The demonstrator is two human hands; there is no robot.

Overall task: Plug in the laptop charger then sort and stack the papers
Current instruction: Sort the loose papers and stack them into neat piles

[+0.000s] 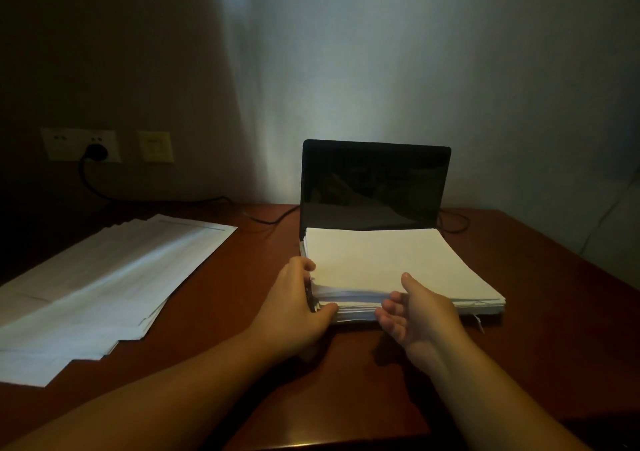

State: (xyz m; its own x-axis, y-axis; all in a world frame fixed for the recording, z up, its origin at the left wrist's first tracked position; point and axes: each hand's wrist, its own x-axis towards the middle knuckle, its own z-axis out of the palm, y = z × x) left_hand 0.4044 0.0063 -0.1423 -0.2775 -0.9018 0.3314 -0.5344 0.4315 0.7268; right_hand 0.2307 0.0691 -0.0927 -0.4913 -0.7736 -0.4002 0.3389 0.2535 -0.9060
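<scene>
A thick stack of white papers (391, 260) lies over the keyboard of an open black laptop (375, 183) whose screen is dark. My left hand (294, 301) grips the stack's near-left corner, fingers curled along its left side and thumb against the front edge. My right hand (415, 312) sits at the front edge, thumb on top, fingers loosely bent just in front of the sheets. A black charger plug (98, 151) sits in the wall socket (81, 145), and its cable (166, 201) runs along the desk's back to the laptop.
A fanned spread of larger white sheets (104, 277) covers the left part of the brown wooden desk (242, 312). A second wall plate (156, 146) is right of the socket. Another thin cable (453, 222) loops behind the laptop's right side. The wall stands close behind.
</scene>
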